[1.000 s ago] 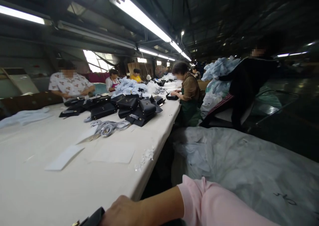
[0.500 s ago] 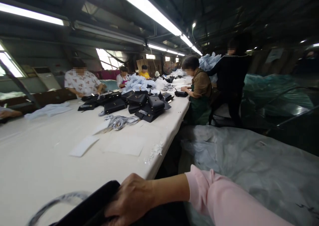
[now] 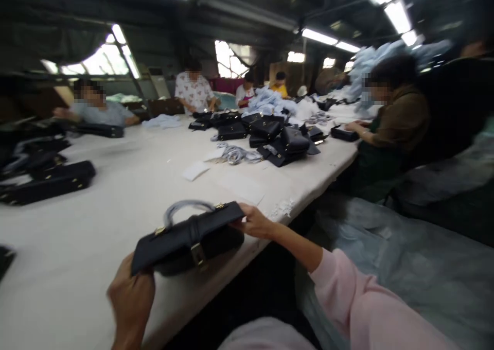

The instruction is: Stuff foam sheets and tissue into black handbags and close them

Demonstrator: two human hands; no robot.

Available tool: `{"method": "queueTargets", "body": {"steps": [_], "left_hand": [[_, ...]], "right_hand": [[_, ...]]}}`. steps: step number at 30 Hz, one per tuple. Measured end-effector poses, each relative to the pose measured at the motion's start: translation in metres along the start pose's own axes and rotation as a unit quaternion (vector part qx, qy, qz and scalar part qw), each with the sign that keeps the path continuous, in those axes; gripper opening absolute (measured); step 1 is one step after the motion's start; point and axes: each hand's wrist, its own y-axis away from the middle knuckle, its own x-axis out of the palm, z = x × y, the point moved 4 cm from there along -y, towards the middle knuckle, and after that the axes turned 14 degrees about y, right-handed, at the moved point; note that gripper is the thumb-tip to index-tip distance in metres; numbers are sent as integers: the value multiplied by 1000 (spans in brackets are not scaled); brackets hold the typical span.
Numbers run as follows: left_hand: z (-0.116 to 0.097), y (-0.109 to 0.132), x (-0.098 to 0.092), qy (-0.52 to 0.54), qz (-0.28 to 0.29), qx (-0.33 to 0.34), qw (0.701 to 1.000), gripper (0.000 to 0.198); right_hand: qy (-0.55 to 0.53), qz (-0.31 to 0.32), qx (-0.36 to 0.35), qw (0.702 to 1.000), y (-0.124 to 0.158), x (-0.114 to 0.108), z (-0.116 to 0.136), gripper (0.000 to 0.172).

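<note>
Both my hands hold a black handbag [image 3: 189,239] over the near edge of a long white table [image 3: 116,185]. My left hand [image 3: 129,298] grips the bag's left end from below. My right hand [image 3: 254,221], in a pink sleeve, grips its right end. The bag has a flap, gold fittings and a handle wrapped in pale plastic arching above it. The picture is smeared by motion.
A heap of black handbags [image 3: 266,134] and wrapped straps [image 3: 235,155] lies mid-table, with paper slips [image 3: 195,171] nearby. More black bags [image 3: 46,181] lie at the left. Several other people sit around the table. Large plastic sacks [image 3: 405,267] fill the floor at the right.
The bag has come up from below the table edge into full view. My left hand has come into view on it. The camera has swung left.
</note>
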Motion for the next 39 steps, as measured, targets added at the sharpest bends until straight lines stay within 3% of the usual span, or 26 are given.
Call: {"method": "queueTargets", "body": {"steps": [3,6,11,16,23,26,29,34,37,39], "left_hand": [[6,-6,0,-36,-1,-52,998,27],[-2,-5,5,-32,-8,-58,998,35],[-2,5,4,-39,-30,-41,998,31],[8,1,3,2,-17,-35,999,41],[7,-3,11,-37,-38,-59,997,37],[6,-2,11,-31,-33,-55,997,36],[7,-1,5,-14,-21,-78,997,33],[14,8,2,184,-3,-213,960,48],[7,14,17,284,107,-231,925,56],[0,18,28,295,182,-226,910,62]], "right_hand": [[-123,-35,83,988,6,-13,-1,30],[-124,-93,152,976,11,-15,-7,31],[-178,-60,186,965,21,10,-15,37],[-244,-23,188,951,27,23,-18,67],[-274,-72,231,931,18,44,-24,100],[-225,-49,211,950,10,52,-23,76],[-230,-50,217,947,10,45,-16,47],[-266,-44,263,926,27,14,1,38],[-297,-45,303,904,38,3,3,39],[-315,-61,327,889,43,0,1,42]]}}
